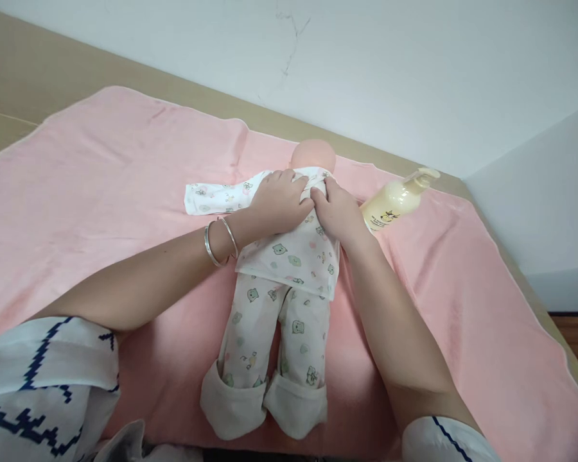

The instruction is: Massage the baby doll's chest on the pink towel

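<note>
A baby doll lies on a pink blanket, its bald head (pixel 314 154) at the far end. It wears a white printed shirt (pixel 289 260) and matching pants (pixel 298 333) with turned-up cuffs. My left hand (pixel 282 202) rests across the shirt's upper chest, fingers bent and pinching the cloth near the collar. Beside it, my right hand (pixel 336 208) grips the shirt's front edge between thumb and fingers, just below the head. One sleeve (pixel 212 199) stretches flat to the left. My right hand and forearm hide the other side of the shirt.
The pink blanket (pixel 101 167) covers most of the wooden table (pixel 139 70). A pale yellow pump bottle (pixel 395 200) lies tilted on the blanket, right of my right hand. A white wall (pixel 390 70) rises behind the table.
</note>
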{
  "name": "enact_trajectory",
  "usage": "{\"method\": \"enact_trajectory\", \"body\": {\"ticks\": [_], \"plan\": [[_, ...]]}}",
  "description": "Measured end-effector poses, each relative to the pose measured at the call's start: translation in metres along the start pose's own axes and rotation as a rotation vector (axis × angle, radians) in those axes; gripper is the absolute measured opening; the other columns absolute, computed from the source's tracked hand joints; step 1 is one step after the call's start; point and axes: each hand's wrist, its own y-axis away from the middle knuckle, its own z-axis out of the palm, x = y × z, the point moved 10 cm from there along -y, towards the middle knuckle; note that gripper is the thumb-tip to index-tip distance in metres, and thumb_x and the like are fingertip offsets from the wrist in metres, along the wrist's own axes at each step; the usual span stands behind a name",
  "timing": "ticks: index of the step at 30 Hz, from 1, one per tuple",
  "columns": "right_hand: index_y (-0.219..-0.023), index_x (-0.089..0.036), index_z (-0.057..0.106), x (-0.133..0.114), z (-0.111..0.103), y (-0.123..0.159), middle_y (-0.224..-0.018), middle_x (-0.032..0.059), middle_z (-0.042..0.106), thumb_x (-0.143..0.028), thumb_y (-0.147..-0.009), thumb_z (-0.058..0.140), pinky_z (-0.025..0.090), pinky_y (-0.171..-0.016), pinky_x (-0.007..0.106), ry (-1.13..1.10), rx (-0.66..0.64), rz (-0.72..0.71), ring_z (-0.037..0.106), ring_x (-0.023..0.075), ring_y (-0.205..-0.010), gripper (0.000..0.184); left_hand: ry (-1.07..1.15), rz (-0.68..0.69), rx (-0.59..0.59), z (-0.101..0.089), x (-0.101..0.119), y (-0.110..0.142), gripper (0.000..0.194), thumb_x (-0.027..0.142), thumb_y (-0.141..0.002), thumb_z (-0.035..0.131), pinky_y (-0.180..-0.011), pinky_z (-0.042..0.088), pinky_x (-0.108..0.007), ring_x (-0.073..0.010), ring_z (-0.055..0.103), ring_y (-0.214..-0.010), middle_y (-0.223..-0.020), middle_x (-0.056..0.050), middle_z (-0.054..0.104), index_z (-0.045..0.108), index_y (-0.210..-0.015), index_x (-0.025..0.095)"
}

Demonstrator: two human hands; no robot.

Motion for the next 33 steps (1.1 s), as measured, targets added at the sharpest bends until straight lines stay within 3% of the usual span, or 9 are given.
{"method": "enact_trajectory", "body": {"ticks": [6, 11, 14, 17, 20, 33], "plan": [[-0.162, -0.003, 0.045, -0.014, 0.005, 0.006, -0.168, 0.0277, 0.049, -0.033, -0.110, 0.027, 0.039, -0.129, 0.063, 0.183, -0.048, -0.028, 0.046, 0.0437, -0.158, 0.063, 0.019, -0.088, -0.060, 0.004, -0.014, -0.007, 0.048, 0.037, -0.102, 0.042, -0.116, 0.049, -0.054, -0.0368, 0.060, -0.130, -0.138, -0.018, 0.066, 0.067, -0.137, 0.014], [-0.137, -0.004, 0.064, -0.035, 0.001, 0.016, -0.135, 0.0281, 0.070, -0.022, -0.105, 0.026, 0.050, -0.116, 0.058, 0.283, -0.031, -0.115, 0.064, 0.0415, -0.133, 0.053, 0.038, -0.140, -0.039, 0.005, -0.021, -0.009, 0.044, 0.037, -0.105, 0.040, -0.116, 0.049, -0.052, -0.0360, 0.062, -0.130, -0.133, -0.020, 0.069, 0.067, -0.130, 0.013], [-0.124, -0.010, 0.069, -0.033, -0.001, 0.014, -0.126, 0.0254, 0.074, -0.024, -0.103, 0.030, 0.054, -0.109, 0.057, 0.219, 0.000, -0.099, 0.068, 0.0396, -0.122, 0.047, 0.051, -0.154, -0.004, 0.004, -0.022, -0.008, 0.048, 0.040, -0.108, 0.036, -0.116, 0.049, -0.051, -0.0358, 0.063, -0.129, -0.132, -0.020, 0.069, 0.066, -0.131, 0.012], [-0.137, -0.011, 0.067, -0.022, 0.002, 0.006, -0.145, 0.0238, 0.070, -0.029, -0.102, 0.033, 0.051, -0.116, 0.061, 0.121, 0.027, -0.078, 0.063, 0.0405, -0.137, 0.052, 0.045, -0.153, 0.004, 0.005, -0.020, -0.006, 0.051, 0.038, -0.108, 0.035, -0.119, 0.047, -0.052, -0.0361, 0.061, -0.132, -0.137, -0.021, 0.068, 0.063, -0.141, 0.011], [-0.158, -0.008, 0.053, -0.009, 0.006, -0.001, -0.168, 0.0221, 0.052, -0.034, -0.103, 0.034, 0.039, -0.130, 0.064, 0.076, 0.066, -0.050, 0.046, 0.0407, -0.159, 0.064, 0.034, -0.153, -0.007, 0.005, -0.018, -0.006, 0.055, 0.035, -0.108, 0.035, -0.122, 0.044, -0.052, -0.0365, 0.059, -0.136, -0.143, -0.021, 0.066, 0.059, -0.149, 0.008], [-0.166, -0.004, 0.046, -0.006, 0.009, 0.000, -0.174, 0.0218, 0.045, -0.036, -0.104, 0.032, 0.031, -0.137, 0.061, 0.079, 0.080, -0.023, 0.040, 0.0379, -0.165, 0.071, 0.041, -0.158, -0.016, 0.005, -0.018, -0.005, 0.056, 0.035, -0.108, 0.034, -0.123, 0.043, -0.051, -0.0356, 0.058, -0.136, -0.144, -0.021, 0.065, 0.059, -0.151, 0.009]]}}
